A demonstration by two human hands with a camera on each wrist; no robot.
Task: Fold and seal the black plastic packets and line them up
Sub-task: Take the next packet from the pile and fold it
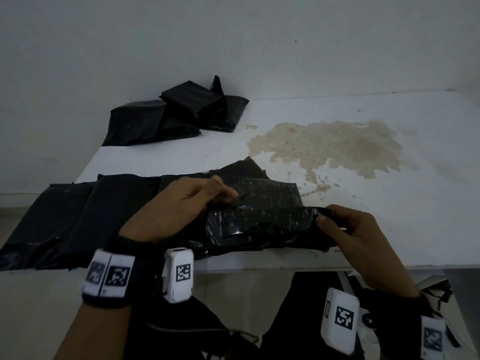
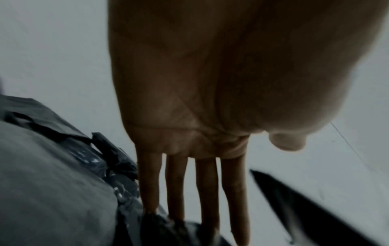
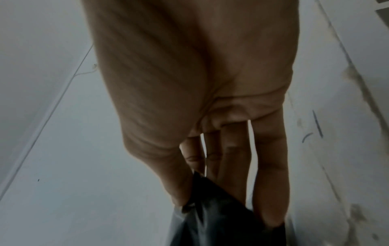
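A crinkled black plastic packet (image 1: 265, 224) lies at the white table's front edge with its flap folded over. My right hand (image 1: 324, 219) pinches the flap's right end between thumb and fingers; the right wrist view shows black plastic (image 3: 221, 224) caught in that right hand (image 3: 221, 191). My left hand (image 1: 223, 193) lies over the packet's upper left, fingers straight, and in the left wrist view the fingertips (image 2: 174, 214) touch the packet (image 2: 164, 233) while the thumb stands apart. A row of flat black packets (image 1: 65, 224) lies to the left.
A loose pile of black packets (image 1: 176, 113) sits at the table's back left by the wall. A large brownish stain (image 1: 332, 146) covers the table's (image 1: 389, 216) right middle. The front edge (image 1: 259, 263) runs just under my wrists.
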